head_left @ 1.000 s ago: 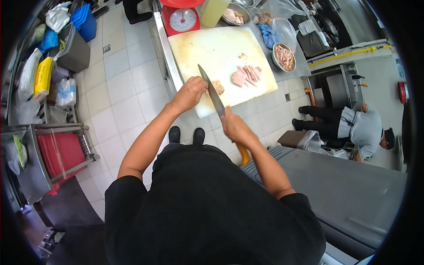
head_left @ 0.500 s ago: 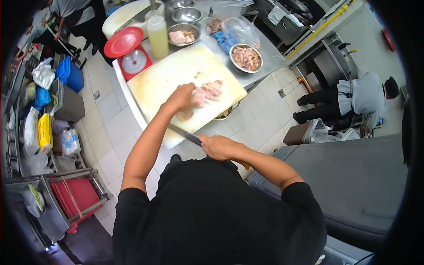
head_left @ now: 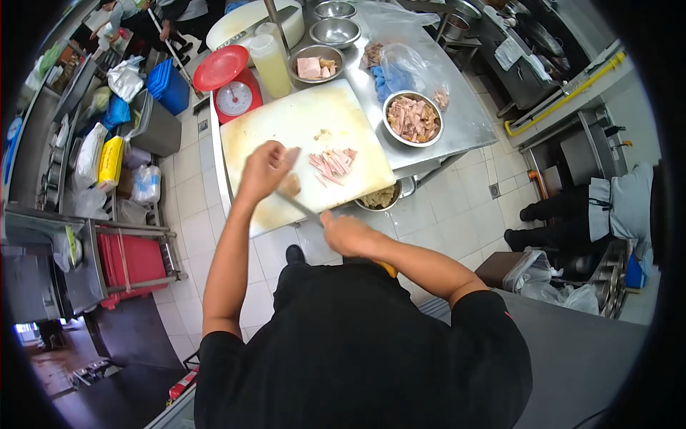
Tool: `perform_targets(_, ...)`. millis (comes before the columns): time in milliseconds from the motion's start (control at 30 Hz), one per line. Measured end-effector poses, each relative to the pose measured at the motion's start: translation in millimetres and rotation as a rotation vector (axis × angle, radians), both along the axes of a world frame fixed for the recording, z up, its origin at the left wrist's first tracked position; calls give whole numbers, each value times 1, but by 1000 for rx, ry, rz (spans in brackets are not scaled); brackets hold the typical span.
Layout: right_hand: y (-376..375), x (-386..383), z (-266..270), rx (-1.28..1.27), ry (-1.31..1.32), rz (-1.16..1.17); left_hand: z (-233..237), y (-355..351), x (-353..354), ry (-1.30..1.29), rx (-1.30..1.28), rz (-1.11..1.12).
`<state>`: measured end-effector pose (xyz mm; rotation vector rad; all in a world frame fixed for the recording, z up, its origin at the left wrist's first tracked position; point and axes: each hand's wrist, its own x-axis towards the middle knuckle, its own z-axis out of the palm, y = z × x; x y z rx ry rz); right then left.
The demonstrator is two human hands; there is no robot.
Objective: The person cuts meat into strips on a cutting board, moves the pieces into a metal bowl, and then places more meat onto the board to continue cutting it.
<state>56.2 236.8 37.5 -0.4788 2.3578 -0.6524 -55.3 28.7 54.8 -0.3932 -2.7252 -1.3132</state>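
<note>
My left hand is over the left part of the white cutting board, its fingers closed on a slice of meat, slightly blurred. Below those fingers a browned chunk of meat rests on the board. My right hand grips a knife at the board's near edge, the blade pointing left toward the chunk. Part of its handle shows under my wrist. A loose pile of pink meat strips lies right of my left hand, with small scraps beyond it.
A red scale and a bottle of pale yellow liquid stand behind the board. Steel bowls hold meat chunks and cut meat. A pot sits below the board's right edge. Another person stands at right.
My left hand has moved left, away from the strips, and now holds a slice up. The knife stays in my right hand near the board's edge. The whole view has shifted slightly.
</note>
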Motion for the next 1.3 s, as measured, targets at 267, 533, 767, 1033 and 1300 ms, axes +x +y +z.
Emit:
perform_targets(267, 22, -18, 41, 34, -205, -194, -51, -29, 59, 145, -241, -3)
perform_targets(533, 17, -3, 31, 90, -1, -126, -66, -41, 67, 66, -27, 104)
perform_targets(767, 3, 9, 31, 200, 88, -88, -78, -37, 57, 68, 19, -46)
perform_targets(1033, -3, 21, 56, 287, 101, -25, -81, -35, 52, 91, -16, -89)
perform_targets(1300, -17, 10, 5, 202, 203, -44, -84, -35, 58, 154, 67, -39)
